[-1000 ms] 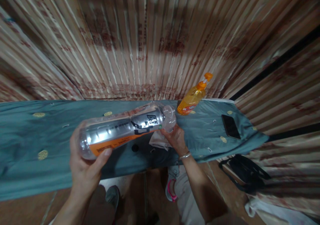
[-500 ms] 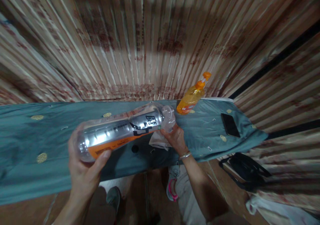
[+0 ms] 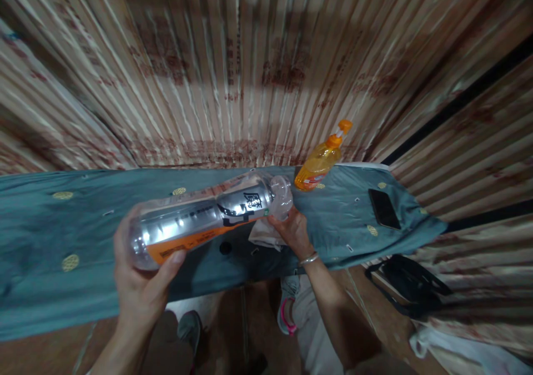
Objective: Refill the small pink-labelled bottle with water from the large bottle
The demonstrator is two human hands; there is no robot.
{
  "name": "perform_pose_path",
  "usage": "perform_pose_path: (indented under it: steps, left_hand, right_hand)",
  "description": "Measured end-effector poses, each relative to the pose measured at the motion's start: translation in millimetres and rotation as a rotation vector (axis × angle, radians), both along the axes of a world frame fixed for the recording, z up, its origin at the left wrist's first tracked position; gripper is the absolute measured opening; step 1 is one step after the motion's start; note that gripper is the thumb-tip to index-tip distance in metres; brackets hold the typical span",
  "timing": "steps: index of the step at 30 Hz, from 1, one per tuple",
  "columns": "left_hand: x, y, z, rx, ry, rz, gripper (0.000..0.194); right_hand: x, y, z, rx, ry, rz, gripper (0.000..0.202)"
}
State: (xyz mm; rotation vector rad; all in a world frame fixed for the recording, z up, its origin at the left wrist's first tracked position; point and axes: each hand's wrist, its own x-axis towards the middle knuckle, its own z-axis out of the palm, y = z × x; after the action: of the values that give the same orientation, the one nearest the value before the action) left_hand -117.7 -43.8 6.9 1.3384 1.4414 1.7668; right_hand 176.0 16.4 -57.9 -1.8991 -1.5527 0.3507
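Hands (image 3: 139, 292) holding clear bottle (image 3: 183, 225), pump bottle (image 3: 318, 167) behind

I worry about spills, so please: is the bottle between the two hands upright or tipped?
Tipped sideways: the clear bottle has its base in the left hand, neck end at the right hand.

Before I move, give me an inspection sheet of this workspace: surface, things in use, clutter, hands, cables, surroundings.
Surface: teal patterned cover, wrinkled.
Things in use: clear bottle with silver and orange label, held tilted; pale cloth beneath its neck end.
Clutter: orange pump bottle upright near the curtain; dark phone lying to the right; small dark round spot, nature unclear.
Hands: left grips the bottle's base; right at its neck end, grip partly hidden.
Cables: nothing seen.
Surroundings: pleated curtain behind; black bag lower right.
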Motion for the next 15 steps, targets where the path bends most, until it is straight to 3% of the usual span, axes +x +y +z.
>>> perform_pose_path:
  steps: [6, 15]
  left_hand:
    - [2.5, -0.4, 6.7, 0.001, 0.017, 0.032, 0.102]
    - [0.5, -0.4, -2.3, 0.030, 0.089, 0.021, 0.101]
  right_hand:
    - [1.0, -0.3, -0.4, 0.030, 0.033, 0.018, 0.041]
    - [1.0, -0.1, 2.1, 0.013, 0.004, 0.019, 0.039]
